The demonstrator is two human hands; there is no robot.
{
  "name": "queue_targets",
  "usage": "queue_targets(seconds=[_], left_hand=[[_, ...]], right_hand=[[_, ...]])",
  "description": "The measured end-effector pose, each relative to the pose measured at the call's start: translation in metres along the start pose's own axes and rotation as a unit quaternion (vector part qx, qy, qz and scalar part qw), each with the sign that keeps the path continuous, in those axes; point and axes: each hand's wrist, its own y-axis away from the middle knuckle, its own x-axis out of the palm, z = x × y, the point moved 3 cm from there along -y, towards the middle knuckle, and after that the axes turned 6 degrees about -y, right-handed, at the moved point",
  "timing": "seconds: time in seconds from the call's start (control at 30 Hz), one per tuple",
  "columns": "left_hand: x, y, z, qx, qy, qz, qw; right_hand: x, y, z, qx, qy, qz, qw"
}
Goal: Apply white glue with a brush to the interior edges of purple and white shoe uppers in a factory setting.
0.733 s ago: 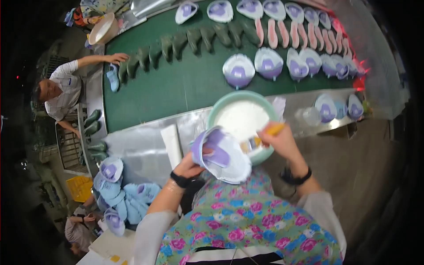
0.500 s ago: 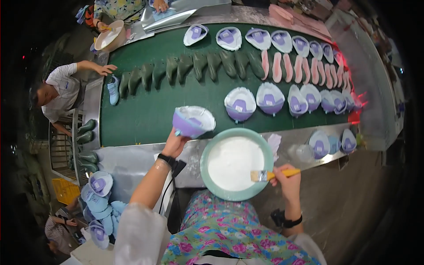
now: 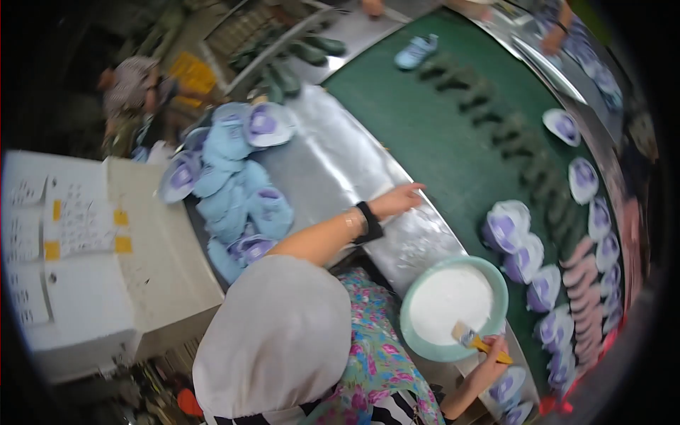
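Shiny metal ledge (image 3: 333, 152); bristled brush (image 3: 480, 343).

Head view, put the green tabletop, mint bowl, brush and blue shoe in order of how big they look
1. Green tabletop
2. Mint bowl
Unranked: brush and blue shoe; the brush looks longer, the shoe broader, so order is unsure.

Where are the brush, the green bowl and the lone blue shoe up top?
brush (image 3: 482, 344): head view, on its handle
green bowl (image 3: 433, 350): head view, on its wall
blue shoe (image 3: 415, 53): head view, on its upper
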Motion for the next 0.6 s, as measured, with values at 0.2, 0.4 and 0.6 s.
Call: queue_targets(seconds=[0.2, 0.4, 0.6], left_hand=[[-0.299, 0.184, 0.084, 0.076, -0.467, -0.631, 0.615], [-0.443, 0.208, 0.159, 0.005, 0.314, -0.604, 0.733], [-0.279, 0.108, 0.085, 0.148, 0.183, -0.607, 0.759]], right_hand=[[0.088, -0.012, 0.035, 0.028, -0.04, 0.15, 0.988], [0.183, 0.009, 0.03, 0.076, -0.001, 0.248, 0.966], [0.237, 0.013, 0.055, 0.047, 0.028, 0.278, 0.959]])
